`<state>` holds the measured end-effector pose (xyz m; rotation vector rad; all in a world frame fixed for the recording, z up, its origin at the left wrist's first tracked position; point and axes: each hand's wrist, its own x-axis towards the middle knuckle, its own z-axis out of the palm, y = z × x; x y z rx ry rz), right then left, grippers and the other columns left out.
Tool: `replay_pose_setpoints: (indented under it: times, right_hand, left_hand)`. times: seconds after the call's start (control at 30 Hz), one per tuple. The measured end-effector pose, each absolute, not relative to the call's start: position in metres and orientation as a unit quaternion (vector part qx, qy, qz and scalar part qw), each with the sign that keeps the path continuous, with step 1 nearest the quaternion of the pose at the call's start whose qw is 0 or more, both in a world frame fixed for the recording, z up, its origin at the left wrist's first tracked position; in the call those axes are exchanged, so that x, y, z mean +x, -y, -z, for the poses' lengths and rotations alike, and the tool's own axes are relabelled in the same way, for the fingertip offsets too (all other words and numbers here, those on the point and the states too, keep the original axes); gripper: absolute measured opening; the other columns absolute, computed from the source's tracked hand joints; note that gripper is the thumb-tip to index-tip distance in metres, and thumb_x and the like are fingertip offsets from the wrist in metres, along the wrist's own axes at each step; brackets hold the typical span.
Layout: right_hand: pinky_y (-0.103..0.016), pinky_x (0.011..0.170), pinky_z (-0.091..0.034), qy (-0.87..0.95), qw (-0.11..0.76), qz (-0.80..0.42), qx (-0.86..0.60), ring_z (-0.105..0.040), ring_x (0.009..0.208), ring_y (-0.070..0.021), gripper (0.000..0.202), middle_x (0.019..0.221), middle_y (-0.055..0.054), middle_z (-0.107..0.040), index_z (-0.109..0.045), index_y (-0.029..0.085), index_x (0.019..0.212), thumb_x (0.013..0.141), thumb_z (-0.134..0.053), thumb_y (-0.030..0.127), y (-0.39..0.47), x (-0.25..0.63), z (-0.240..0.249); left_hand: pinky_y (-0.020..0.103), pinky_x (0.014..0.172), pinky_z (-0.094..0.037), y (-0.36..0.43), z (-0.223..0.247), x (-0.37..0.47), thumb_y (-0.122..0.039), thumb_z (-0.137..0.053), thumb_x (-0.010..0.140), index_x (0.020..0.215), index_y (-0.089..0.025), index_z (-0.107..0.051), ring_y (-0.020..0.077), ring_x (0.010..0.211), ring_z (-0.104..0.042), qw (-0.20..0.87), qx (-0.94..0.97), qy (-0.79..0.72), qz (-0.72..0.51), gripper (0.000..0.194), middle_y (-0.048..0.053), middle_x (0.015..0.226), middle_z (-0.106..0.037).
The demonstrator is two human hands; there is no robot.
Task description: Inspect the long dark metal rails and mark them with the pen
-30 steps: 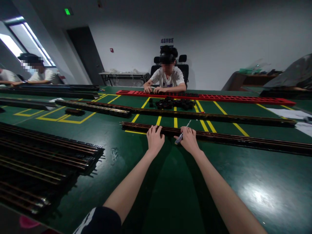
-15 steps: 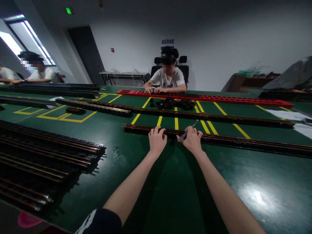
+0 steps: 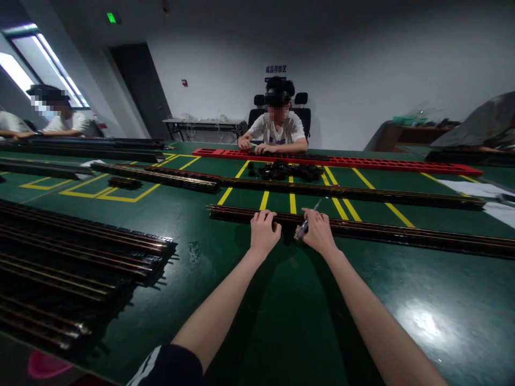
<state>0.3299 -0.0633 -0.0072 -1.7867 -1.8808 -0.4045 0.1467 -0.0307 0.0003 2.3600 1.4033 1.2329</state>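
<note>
A long black rail with copper-coloured strips lies across the green table in front of me. My left hand is closed over its near edge, close to the left end, fingers on top. To the right, my right hand grips a slim grey hand tool with a thin pointed tip. That tip sticks out above the hand, pointing up and away; the tool's exact kind is unclear. The right hand is at the rail, its index finger stretched over it.
Several similar rails are stacked at left. Beyond my rail lies another long rail, then small black parts and a red slotted frame. A co-worker sits opposite. White papers lie at right.
The rail has slid slightly right, with my left hand moving along on it. My right index finger has stretched out, and the tool has tilted more upright.
</note>
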Motion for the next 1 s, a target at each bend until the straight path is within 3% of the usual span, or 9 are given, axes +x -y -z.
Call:
replay_pose_setpoints:
  times: [0.13,0.37,0.57,0.8,0.9,1.0]
  right_hand:
    - [-0.044,0.089,-0.039,0.700,0.245,0.131,-0.657,-0.064,0.090,-0.0289,0.017,0.091,-0.013,-0.068,-0.045,0.018,0.098,0.084,-0.049,0.027,0.061,0.328,0.008]
    - [-0.046,0.085,-0.039,0.661,0.250,0.155,-0.690,-0.062,0.089,-0.0315,0.017,0.086,-0.013,-0.067,-0.045,0.020,0.093,0.079,-0.054,0.026,0.061,0.325,0.006]
    - [-0.043,0.086,-0.039,0.642,0.265,0.156,-0.703,-0.063,0.090,-0.0298,0.021,0.089,-0.013,-0.067,-0.044,0.020,0.089,0.072,-0.050,0.009,0.063,0.326,0.004]
    - [-0.043,0.085,-0.038,0.650,0.270,0.150,-0.694,-0.063,0.089,-0.0302,0.018,0.086,-0.013,-0.067,-0.044,0.020,0.088,0.076,-0.046,0.006,0.064,0.326,0.006]
    - [-0.042,0.085,-0.038,0.654,0.265,0.154,-0.691,-0.063,0.088,-0.0301,0.018,0.084,-0.012,-0.067,-0.045,0.019,0.088,0.076,-0.046,0.006,0.064,0.327,0.006]
    - [-0.042,0.085,-0.037,0.652,0.266,0.162,-0.691,-0.062,0.088,-0.0295,0.019,0.083,-0.012,-0.067,-0.046,0.019,0.087,0.074,-0.045,0.005,0.063,0.328,0.007]
  left_hand:
    - [0.042,0.095,-0.050,0.030,-0.001,0.147,-0.014,-0.055,0.084,0.103,-0.017,-0.064,0.0249,0.107,-0.059,0.088,0.778,-0.462,-0.416,0.021,0.010,0.107,-0.065]
    - [0.038,0.097,-0.049,0.028,-0.002,0.142,-0.008,-0.049,0.085,0.104,-0.018,-0.063,0.0211,0.108,-0.060,0.163,0.750,-0.454,-0.452,0.026,0.009,0.113,-0.063]
    - [0.045,0.098,-0.046,0.020,-0.007,0.129,-0.010,-0.047,0.086,0.096,-0.021,-0.064,0.0254,0.112,-0.057,0.147,0.661,-0.551,-0.488,0.023,0.008,0.110,-0.065]
    - [0.050,0.104,-0.039,0.007,-0.007,0.105,-0.009,-0.053,0.079,0.102,-0.021,-0.064,0.0326,0.129,-0.044,0.111,0.519,-0.659,-0.534,0.028,0.013,0.131,-0.055]
    - [0.048,0.100,-0.042,-0.006,-0.019,0.090,-0.008,-0.049,0.079,0.093,-0.023,-0.063,0.0293,0.119,-0.052,0.142,0.482,-0.649,-0.571,0.025,0.009,0.116,-0.063]
    - [0.034,0.085,-0.049,-0.014,-0.058,0.078,-0.012,-0.042,0.083,0.081,-0.021,-0.060,0.0183,0.084,-0.063,0.256,0.511,-0.509,-0.643,0.020,0.003,0.080,-0.065]
